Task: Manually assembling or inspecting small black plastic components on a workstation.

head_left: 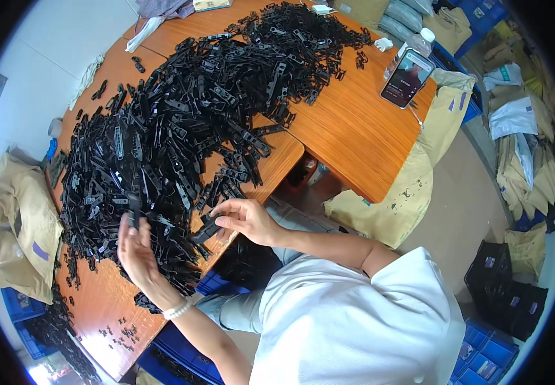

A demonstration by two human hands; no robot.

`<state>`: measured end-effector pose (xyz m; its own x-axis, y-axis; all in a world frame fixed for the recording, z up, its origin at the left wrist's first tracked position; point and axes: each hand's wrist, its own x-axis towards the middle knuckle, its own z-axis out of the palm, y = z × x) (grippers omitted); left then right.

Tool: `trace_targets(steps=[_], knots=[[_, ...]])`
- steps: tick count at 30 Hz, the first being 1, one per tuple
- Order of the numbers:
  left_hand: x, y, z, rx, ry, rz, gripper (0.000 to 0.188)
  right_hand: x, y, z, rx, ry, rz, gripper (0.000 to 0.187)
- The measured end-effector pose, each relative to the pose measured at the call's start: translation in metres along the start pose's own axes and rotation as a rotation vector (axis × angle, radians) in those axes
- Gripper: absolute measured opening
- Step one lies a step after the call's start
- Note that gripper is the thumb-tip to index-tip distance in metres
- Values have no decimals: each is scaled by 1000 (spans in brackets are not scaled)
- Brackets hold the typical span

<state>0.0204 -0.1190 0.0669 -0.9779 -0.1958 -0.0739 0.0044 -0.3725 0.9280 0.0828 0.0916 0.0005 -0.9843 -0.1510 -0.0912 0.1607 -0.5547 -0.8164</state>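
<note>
A large heap of black plastic clip-like parts point(181, 122) spreads over the wooden table. My left hand point(137, 251), a pale bead bracelet at its wrist, is over the near left side of the heap. Its fingers are slightly blurred around a dark, narrow plastic part point(134, 208). Close to the table's front edge, my right hand point(249, 221) grips a black plastic part point(207, 231) between thumb and fingers. Whether that is one piece or several stacked together, I cannot make out.
On the right of the table point(348, 141), a phone point(408, 78) leans by a clear bottle point(418, 42). Small loose pieces point(120, 333) lie at the near left. Paper sacks point(24, 212) stand left; blue crates point(482, 350) and black crates point(505, 289) sit right.
</note>
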Motion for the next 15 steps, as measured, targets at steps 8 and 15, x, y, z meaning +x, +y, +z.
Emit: trace_targets(steps=[8, 15], knots=[[-62, -25, 4, 243, -413, -179, 23, 0, -30, 8, -81, -244, -126, 24], [-92, -1, 32, 611, -512, -131, 49, -11, -45, 6, -262, -201, -121, 22]])
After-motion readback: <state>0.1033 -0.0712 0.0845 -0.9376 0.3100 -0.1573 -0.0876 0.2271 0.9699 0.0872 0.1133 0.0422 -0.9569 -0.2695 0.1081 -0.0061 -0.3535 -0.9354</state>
